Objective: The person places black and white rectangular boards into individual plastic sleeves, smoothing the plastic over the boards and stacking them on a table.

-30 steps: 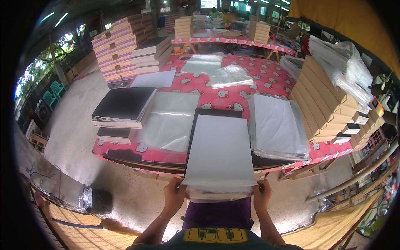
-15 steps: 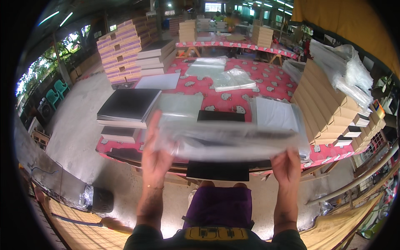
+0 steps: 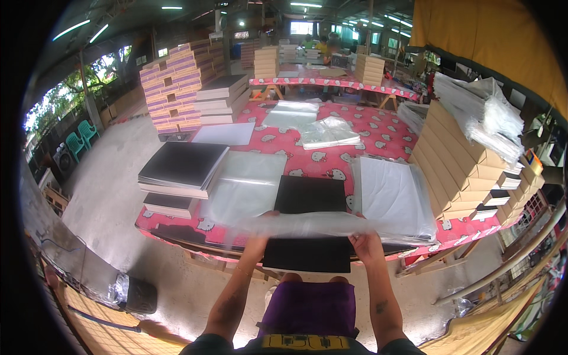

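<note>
A person in purple shorts (image 3: 310, 307) grips a strip of clear plastic (image 3: 310, 225) at a pink-covered table (image 3: 319, 157), the left hand (image 3: 257, 241) closed on one end and the right hand (image 3: 367, 244) pinching the other. Blurred and drawn wide between the hands, the plastic crosses above a black board (image 3: 310, 195), which shows both beyond and below it; whether the two touch cannot be told. Left of the left hand sits a black-topped stack (image 3: 183, 163), with flat sleeves (image 3: 248, 177) just beyond the fingers. Past the right hand lies a sleeved white pile (image 3: 390, 195), and farther right rise brown boxes (image 3: 455, 168) topped with crumpled wrap (image 3: 488, 109). Well beyond both hands rests a glossy packet (image 3: 330, 131).
</note>
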`<action>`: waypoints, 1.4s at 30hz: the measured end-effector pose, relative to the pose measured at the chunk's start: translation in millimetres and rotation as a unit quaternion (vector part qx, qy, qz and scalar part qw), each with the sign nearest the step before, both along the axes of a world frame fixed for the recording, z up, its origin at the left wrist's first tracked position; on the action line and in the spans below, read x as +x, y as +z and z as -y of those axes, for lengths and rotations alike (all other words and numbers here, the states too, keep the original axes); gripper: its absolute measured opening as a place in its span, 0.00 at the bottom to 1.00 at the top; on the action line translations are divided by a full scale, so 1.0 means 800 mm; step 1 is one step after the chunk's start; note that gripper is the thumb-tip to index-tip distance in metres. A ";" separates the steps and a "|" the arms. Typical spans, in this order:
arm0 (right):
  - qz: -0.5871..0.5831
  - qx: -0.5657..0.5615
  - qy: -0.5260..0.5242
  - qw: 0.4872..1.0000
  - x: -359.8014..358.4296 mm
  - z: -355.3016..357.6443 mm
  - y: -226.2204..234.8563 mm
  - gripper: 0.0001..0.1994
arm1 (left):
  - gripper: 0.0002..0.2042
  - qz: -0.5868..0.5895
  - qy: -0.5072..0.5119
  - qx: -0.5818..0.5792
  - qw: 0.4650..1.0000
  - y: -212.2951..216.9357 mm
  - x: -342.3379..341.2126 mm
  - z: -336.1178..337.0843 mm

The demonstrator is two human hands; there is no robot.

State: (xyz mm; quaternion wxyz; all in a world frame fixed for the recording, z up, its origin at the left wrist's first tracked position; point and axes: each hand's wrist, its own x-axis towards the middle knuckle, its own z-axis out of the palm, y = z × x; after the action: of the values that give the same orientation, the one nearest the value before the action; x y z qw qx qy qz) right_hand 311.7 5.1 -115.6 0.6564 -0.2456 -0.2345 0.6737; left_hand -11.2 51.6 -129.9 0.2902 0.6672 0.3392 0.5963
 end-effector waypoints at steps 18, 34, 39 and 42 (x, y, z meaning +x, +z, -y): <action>0.149 -0.064 -0.111 0.980 -0.011 0.039 -0.008 0.10 | 0.13 0.286 0.000 -0.156 0.946 0.062 0.035 0.045; -0.096 0.088 -0.311 0.942 -0.019 0.022 0.028 0.07 | 0.15 0.100 -0.067 -0.216 0.969 0.027 0.074 0.083; -0.096 0.081 -0.367 0.922 -0.002 0.022 0.005 0.11 | 0.11 0.274 -0.095 -0.262 0.921 0.035 0.102 0.082; -0.110 0.087 -0.407 0.903 0.016 0.023 0.025 0.15 | 0.10 0.318 -0.139 -0.238 0.907 0.044 0.141 0.077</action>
State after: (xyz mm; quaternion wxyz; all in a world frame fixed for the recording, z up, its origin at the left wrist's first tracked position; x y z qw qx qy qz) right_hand 324.6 -13.4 -95.9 0.9137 -0.1857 -0.0985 0.3478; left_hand 101.8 -10.1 -94.6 0.6125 0.3935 0.2647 0.6324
